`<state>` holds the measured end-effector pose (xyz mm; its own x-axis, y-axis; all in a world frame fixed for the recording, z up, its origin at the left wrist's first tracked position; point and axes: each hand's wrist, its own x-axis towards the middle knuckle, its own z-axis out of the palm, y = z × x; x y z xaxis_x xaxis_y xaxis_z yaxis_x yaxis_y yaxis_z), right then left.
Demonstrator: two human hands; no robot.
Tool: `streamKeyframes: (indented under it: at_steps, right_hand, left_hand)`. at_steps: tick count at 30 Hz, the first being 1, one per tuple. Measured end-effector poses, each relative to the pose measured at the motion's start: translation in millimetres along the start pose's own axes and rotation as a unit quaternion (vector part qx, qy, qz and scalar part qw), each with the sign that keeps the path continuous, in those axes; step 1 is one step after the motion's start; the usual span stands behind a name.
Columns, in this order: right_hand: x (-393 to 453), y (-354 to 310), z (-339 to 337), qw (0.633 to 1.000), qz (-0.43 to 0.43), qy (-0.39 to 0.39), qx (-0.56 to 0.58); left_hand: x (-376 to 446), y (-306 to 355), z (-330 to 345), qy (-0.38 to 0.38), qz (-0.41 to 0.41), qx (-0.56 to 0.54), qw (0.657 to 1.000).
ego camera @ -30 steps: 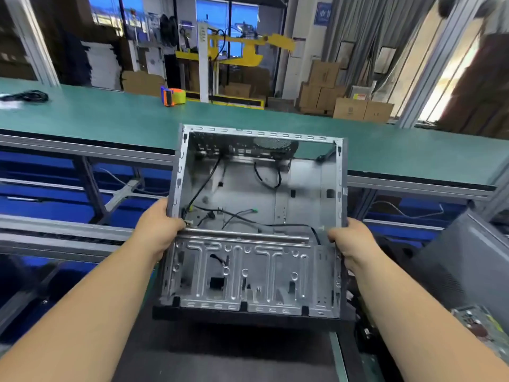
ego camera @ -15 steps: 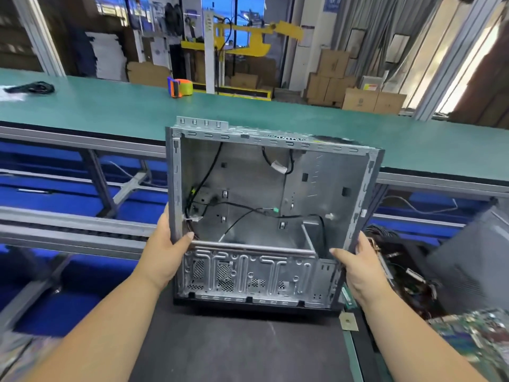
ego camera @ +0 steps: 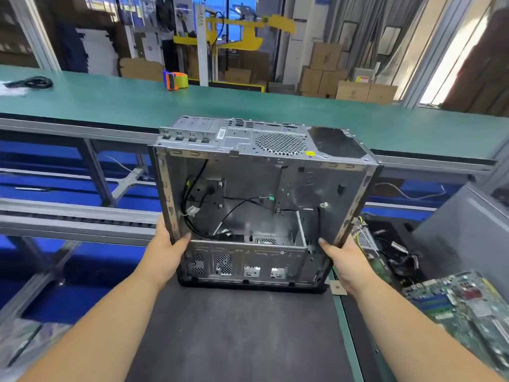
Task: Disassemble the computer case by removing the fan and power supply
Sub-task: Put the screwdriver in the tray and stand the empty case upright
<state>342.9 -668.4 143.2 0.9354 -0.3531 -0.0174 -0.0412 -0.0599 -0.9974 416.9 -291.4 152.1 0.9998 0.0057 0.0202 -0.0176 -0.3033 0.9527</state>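
Now both hands, left (ego camera: 165,250) and right (ego camera: 345,259), hold the computer case (ego camera: 261,205) upright.

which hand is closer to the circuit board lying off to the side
Right. The right hand grips the computer case's right edge, on the circuit board's side; the left hand holds the far edge.

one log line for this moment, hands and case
left hand: grips case left edge | right hand: holds right edge | computer case: open side toward camera, front end on black mat | inside: loose cables
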Motion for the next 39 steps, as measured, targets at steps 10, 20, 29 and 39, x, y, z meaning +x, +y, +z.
streamKeyframes:
  at_steps: [10, 20, 29, 39]
  right_hand:
    - [-24.1, 19.7, -3.9, 0.992, 0.065, -0.038, -0.097]
    - [-14.4, 41.7, 3.9, 0.949, 0.048, 0.016, -0.312]
    - [26.7, 38.2, 11.9, 0.935, 0.064, 0.009, -0.348]
    - [37.4, 42.9, 6.0, 0.94, 0.077, 0.004, -0.332]
  left_hand:
    - [-6.0, -11.7, -9.1, -0.053, -0.04, 0.009, 0.998]
    - [4.8, -37.1, 2.4, -0.035, -0.067, 0.079, 0.994]
    - [45.7, -35.3, 13.7, -0.022, -0.065, 0.095, 0.993]
    - [55.9, -31.8, 17.9, -0.025, -0.092, 0.095, 0.991]
